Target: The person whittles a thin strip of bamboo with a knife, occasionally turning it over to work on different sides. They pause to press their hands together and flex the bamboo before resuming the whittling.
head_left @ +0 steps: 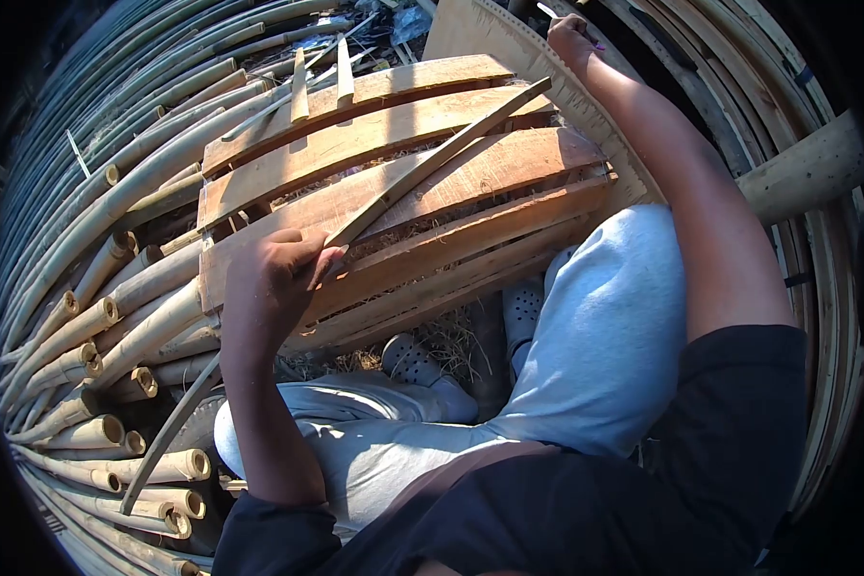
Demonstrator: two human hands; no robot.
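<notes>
My left hand is closed round a long bamboo strip, which slants up and right across a slatted wooden crate. A curved strip shows below my left wrist, in line with it. Far up and right, my right hand has its fingers curled round a slim object with a white end; a bit of pink shows by the fingers, and I cannot tell what the object is. Two short bamboo pieces lie on the crate's far slats.
Stacked bamboo poles fill the left side, cut ends toward me. A pale board with a jagged edge stands behind the crate. Long split lengths and a thick pole lie at right. My knees and clogs are close below the crate.
</notes>
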